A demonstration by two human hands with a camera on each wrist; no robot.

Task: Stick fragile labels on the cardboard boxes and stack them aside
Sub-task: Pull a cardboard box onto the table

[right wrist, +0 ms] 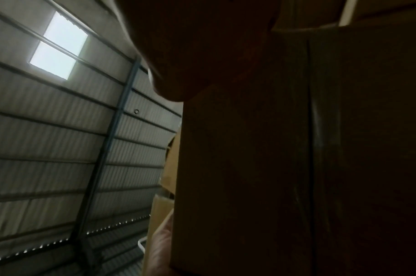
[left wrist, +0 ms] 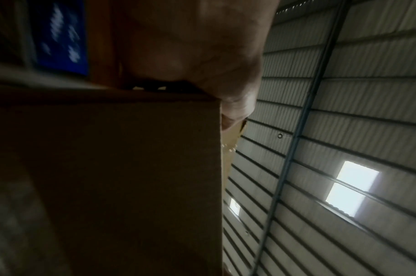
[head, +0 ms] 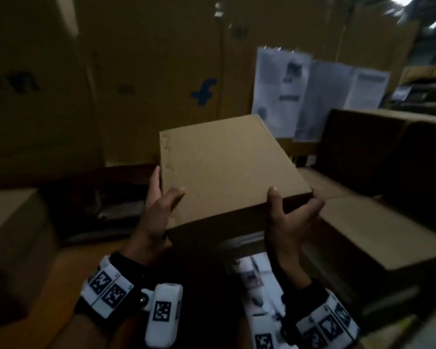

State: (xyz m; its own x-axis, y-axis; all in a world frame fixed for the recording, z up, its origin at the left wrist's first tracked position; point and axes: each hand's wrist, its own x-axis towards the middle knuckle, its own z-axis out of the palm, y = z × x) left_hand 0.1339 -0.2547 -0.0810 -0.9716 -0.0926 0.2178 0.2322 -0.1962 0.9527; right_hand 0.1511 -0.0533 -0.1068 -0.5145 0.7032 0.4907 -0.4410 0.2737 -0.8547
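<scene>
Head view: both hands grip one closed cardboard box (head: 227, 170), held up in the air. The left hand (head: 159, 210) clasps its near-left corner, the right hand (head: 291, 220) its near-right corner, thumbs on top. Larger cartons (head: 146, 71) stand behind.

Both hands raised, left hand (head: 159, 212) and right hand (head: 288, 220) curled, thumbs on top.

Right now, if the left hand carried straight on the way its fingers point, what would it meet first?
The left hand grips the plain brown cardboard box. Its fingers point toward the tall logo-printed carton wall; probably that comes first, though depth is unclear.
</scene>
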